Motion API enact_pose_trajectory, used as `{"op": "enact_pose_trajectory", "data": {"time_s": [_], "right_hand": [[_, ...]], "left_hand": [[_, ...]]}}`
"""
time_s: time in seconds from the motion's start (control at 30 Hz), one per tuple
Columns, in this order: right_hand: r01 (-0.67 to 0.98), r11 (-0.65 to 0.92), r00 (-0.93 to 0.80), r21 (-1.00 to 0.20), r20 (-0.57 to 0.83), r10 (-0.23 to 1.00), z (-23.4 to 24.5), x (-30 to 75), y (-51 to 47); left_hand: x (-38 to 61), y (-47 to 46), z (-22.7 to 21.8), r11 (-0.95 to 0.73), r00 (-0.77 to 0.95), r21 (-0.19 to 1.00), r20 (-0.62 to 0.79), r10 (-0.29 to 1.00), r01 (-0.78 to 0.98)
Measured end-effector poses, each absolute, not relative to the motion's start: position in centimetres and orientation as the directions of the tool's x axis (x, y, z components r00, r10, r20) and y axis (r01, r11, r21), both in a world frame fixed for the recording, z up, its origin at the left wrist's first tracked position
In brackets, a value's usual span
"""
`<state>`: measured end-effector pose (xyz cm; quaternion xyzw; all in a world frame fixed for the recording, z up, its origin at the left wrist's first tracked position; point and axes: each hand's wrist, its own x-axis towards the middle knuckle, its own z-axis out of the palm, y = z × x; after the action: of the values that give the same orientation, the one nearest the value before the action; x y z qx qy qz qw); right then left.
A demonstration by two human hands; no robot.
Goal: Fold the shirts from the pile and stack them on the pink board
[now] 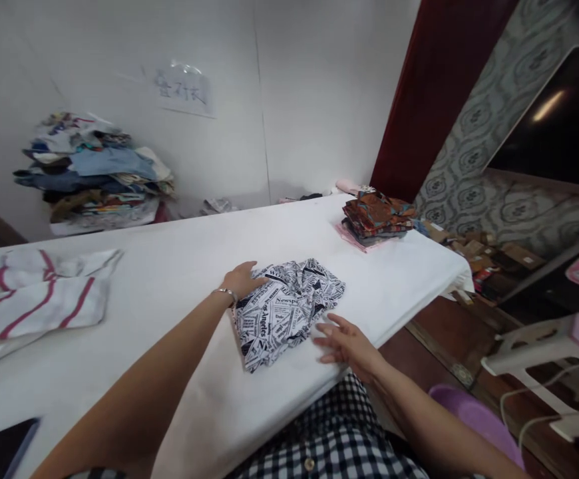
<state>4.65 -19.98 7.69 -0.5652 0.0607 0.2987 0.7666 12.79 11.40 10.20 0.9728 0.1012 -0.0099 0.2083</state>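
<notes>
A folded shirt with a black-and-white newspaper print (284, 313) lies on the white-covered table (180, 259) in front of me. My left hand (244, 281), with a bracelet at the wrist, rests at the shirt's upper left edge, its fingers stretched out over the cloth. Just off the lower right side of the shirt is my right hand (342, 342); its fingers are spread and hold nothing. The shirt's collar area looks bunched near its upper middle.
A stack of folded clothes (374, 216) sits at the table's far right. White cloth with red stripes (44, 296) lies at left, and a dark flat object (4, 449) below it. Behind the table rises a big clothes pile (100, 173). A plastic stool (544, 346) and purple basin (474, 419) stand right.
</notes>
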Motion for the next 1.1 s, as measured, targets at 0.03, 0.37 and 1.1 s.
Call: {"op": "enact_pose_trajectory", "data": {"time_s": [0.03, 0.37, 1.1], "right_hand": [[-0.573, 0.219, 0.788, -0.790, -0.458, 0.412, 8.0, 4.4, -19.8], [-0.673, 0.386, 0.714, -0.631, -0.419, 0.561, 7.7, 5.7, -13.7], [0.671, -0.236, 0.673, -0.703, 0.444, 0.591, 11.6, 14.3, -14.3]], "left_hand": [[13.5, 11.2, 10.0, -0.897, 0.983, 0.401, -0.084, 0.165, 0.185], [17.6, 9.8, 9.8, -0.868, 0.972, 0.449, -0.189, 0.140, 0.213], [0.4, 12.9, 14.2, -0.716, 0.879, 0.697, 0.372, 0.298, -0.052]]}}
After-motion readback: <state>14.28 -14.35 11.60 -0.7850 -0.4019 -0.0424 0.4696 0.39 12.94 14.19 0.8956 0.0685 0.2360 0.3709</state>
